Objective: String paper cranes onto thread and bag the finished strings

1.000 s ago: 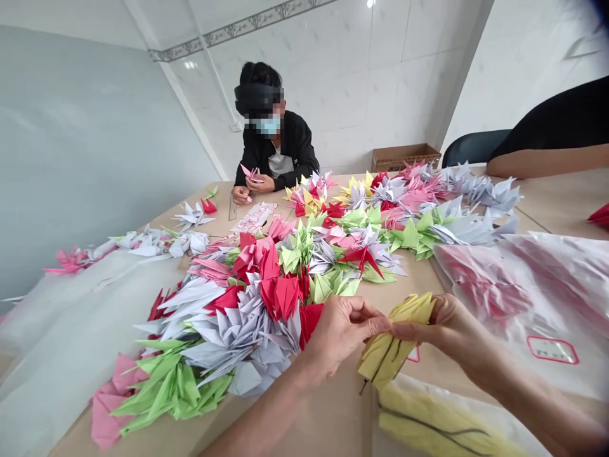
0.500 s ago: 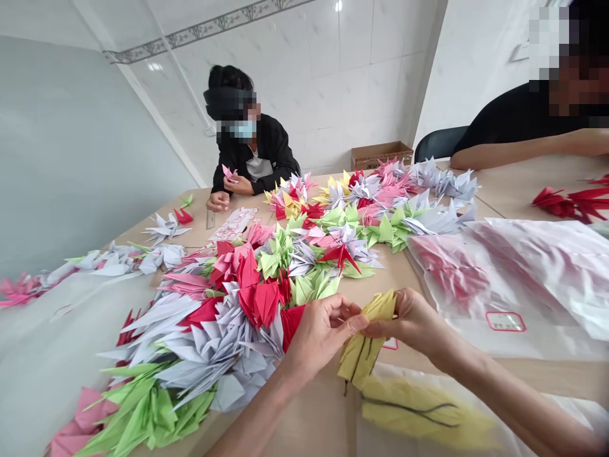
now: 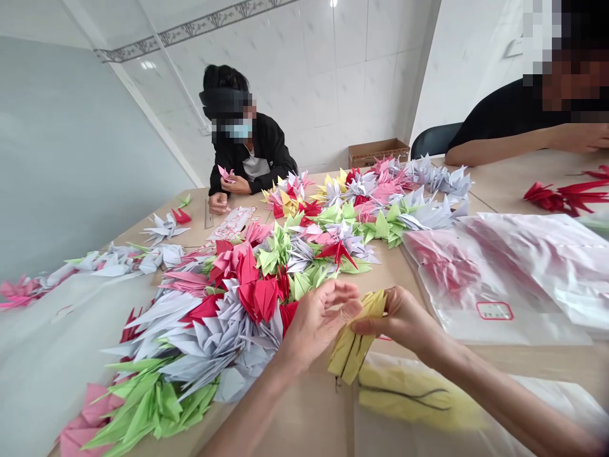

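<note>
My right hand (image 3: 410, 325) pinches a bundle of folded yellow paper (image 3: 353, 353) near its upper end. Dark lines run along the bundle, and a bit of dark string hangs at its lower end. To its left, my left hand (image 3: 320, 320) is open, fingers loosely extended and apart, with the thumb close against the yellow paper; whether it touches cannot be seen. Below my right hand lies a clear plastic bag (image 3: 380, 435) with more yellow folded paper (image 3: 404, 397) and a dark string inside.
A heap of red, grey, green and pink origami cranes (image 3: 259, 298) spreads left and ahead. Plastic bags (image 3: 542, 298) with red and pink paper lie right. Across the table (image 3: 495, 190), one person (image 3: 254, 149) holds a pink crane (image 3: 226, 174); another (image 3: 504, 120) sits far right. A cardboard box (image 3: 378, 152) is behind.
My left fingers have loosened from the yellow bundle and spread apart. The bundle, in my right hand, has shifted slightly left. The view has turned a little.
</note>
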A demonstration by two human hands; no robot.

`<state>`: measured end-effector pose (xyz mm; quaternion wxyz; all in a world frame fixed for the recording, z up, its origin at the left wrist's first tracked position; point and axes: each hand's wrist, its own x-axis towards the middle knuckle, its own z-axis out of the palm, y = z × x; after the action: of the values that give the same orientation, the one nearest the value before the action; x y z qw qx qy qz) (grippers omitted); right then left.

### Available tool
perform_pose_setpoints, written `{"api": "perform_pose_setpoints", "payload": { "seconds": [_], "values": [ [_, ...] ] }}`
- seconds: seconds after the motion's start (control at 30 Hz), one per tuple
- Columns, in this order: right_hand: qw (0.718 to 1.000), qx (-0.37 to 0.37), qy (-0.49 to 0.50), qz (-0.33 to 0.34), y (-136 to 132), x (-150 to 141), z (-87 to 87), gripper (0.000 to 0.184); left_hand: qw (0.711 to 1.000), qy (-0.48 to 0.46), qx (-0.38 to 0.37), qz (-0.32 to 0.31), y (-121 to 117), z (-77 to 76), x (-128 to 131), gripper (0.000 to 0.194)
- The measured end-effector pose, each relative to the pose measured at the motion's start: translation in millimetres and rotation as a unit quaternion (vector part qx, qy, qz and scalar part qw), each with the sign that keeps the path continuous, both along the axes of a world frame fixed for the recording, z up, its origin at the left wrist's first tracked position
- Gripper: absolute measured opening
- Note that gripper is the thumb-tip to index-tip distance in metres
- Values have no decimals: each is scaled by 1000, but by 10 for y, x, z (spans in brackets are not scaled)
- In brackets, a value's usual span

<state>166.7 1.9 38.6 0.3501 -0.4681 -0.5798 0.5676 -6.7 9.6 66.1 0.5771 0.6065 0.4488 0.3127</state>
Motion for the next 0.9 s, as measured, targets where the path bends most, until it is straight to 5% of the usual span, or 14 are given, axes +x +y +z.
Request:
{"api": "perform_pose_setpoints", "payload": {
  "seconds": [0.17, 0.37, 0.67, 0.9],
  "values": [
    [994, -23, 91, -51, 28, 97, 188, 22, 993, 38, -93, -70, 19, 82, -123, 79],
    [988, -22, 118, -96, 6, 105, 261, 22, 992, -5, -123, -25, -28, 31, 42, 50],
    [986, -41, 132, -96, 13, 86, 229, 25, 991, -33, -122, -41, -36, 76, 41, 58],
    [986, -58, 139, -73, 13, 66, 174, 26, 992, -76, -102, 7, -76, -18, 112, 35]
  ]
}}
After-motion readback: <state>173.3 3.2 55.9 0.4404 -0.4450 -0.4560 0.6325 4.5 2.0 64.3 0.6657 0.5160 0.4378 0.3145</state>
